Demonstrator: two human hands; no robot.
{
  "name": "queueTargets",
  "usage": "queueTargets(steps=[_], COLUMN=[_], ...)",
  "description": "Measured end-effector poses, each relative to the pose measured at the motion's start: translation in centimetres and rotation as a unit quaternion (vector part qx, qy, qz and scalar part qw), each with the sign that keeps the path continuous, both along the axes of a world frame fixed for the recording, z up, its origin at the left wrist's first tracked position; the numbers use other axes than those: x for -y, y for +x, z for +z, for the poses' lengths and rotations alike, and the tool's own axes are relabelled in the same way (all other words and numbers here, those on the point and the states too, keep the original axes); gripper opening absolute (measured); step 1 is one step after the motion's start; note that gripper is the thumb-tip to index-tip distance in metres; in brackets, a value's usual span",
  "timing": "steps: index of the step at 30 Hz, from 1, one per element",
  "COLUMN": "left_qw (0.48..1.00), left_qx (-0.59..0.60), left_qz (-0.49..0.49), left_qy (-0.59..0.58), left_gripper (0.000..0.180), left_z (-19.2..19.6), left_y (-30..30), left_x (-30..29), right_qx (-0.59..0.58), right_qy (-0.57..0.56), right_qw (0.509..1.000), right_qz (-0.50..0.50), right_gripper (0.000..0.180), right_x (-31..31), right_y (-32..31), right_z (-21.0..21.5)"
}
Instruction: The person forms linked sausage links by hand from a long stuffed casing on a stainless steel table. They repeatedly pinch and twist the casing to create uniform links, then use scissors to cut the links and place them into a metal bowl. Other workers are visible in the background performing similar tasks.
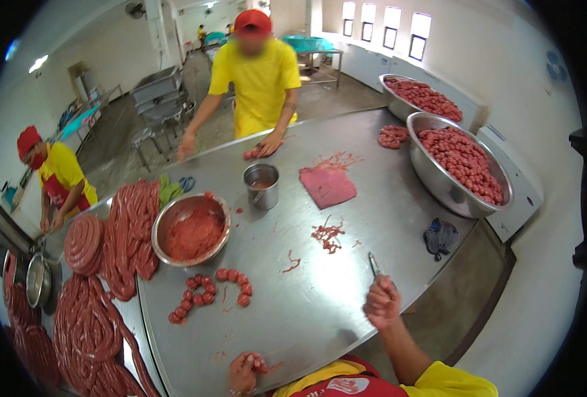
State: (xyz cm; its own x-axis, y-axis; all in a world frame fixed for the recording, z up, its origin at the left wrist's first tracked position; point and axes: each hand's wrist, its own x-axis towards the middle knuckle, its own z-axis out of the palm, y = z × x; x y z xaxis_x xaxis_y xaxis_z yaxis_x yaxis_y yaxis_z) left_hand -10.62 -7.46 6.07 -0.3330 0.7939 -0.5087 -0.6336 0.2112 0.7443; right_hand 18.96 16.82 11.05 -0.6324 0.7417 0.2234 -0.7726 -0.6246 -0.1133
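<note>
At the table's near edge my left hand is closed, with a small red piece of sausage at its fingers and a thin strand trailing to the right. To the right, my right hand is a closed fist over the table edge. A slim grey tool, perhaps a small knife, points away just beyond its knuckles; whether the fist holds it I cannot tell. Ahead of my left hand lie a looped string of round sausage links and a shorter curved string.
On the steel table stand a bowl of red meat paste and a metal cup. A pink cloth, casing scraps and a dark crumpled bag lie rightward. Long sausage coils fill the left. A co-worker handles links opposite.
</note>
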Motion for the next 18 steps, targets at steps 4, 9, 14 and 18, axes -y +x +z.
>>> queueTargets(steps=[4,9,14,18], left_qw=[0.977,0.961,0.954,0.962], left_qx=[0.176,0.223,0.253,0.227], left_qz=[0.010,-0.009,-0.011,-0.055], left_qy=[0.121,0.165,0.163,0.141], left_gripper=[0.013,0.011,0.010,0.010], left_z=[-3.9,-4.7,-5.1,-6.4], left_y=[-0.1,0.3,-0.8,0.7], left_x=[-1.8,-4.8,-5.3,-5.2], right_qx=[0.650,0.719,0.782,0.763], right_qy=[0.324,0.544,0.399,0.378], right_qw=[0.686,0.373,0.447,0.518], right_qz=[0.047,0.217,0.170,0.088], right_gripper=[0.018,0.017,0.022,0.027], right_x=[1.7,4.1,6.1,7.9], right_y=[1.8,2.8,-1.0,-1.4], right_z=[3.8,3.1,3.2,-1.9])
